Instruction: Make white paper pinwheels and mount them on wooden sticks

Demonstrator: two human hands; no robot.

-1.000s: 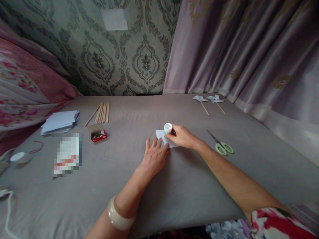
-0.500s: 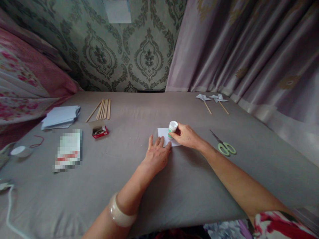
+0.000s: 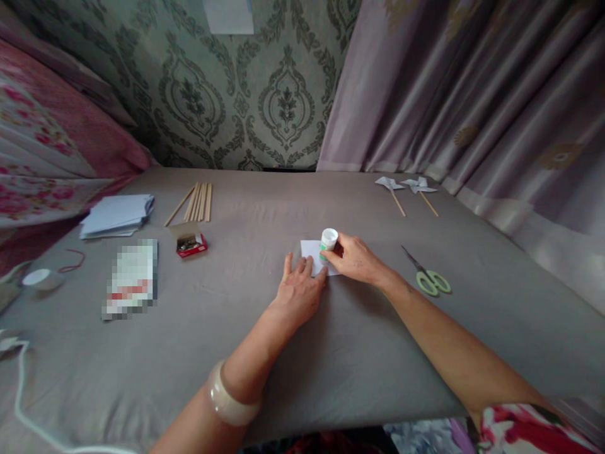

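A small square of white paper (image 3: 309,248) lies on the grey cloth in front of me. My left hand (image 3: 301,287) rests flat with fingers spread, its fingertips on the paper's near left part. Closed around a white and green glue stick (image 3: 329,239) is my right hand (image 3: 354,257). The stick stands nearly upright over the paper's right side, and its lower end seems to touch the sheet. To the right of my right hand lie scissors (image 3: 428,274) with pale green handles, blades slightly parted.
Far right are two paper pinwheels (image 3: 390,184) on sticks. On the left lie several wooden sticks (image 3: 201,203), a red box of small metal pieces (image 3: 192,246), a stack of white paper (image 3: 116,215), a blurred packet (image 3: 131,280), a white round object (image 3: 42,279) and a white cable (image 3: 21,391).
The view has shifted slightly, so the things on the table sit a little differently in the picture. Both hands keep nearly the same places on the paper and the glue stick.
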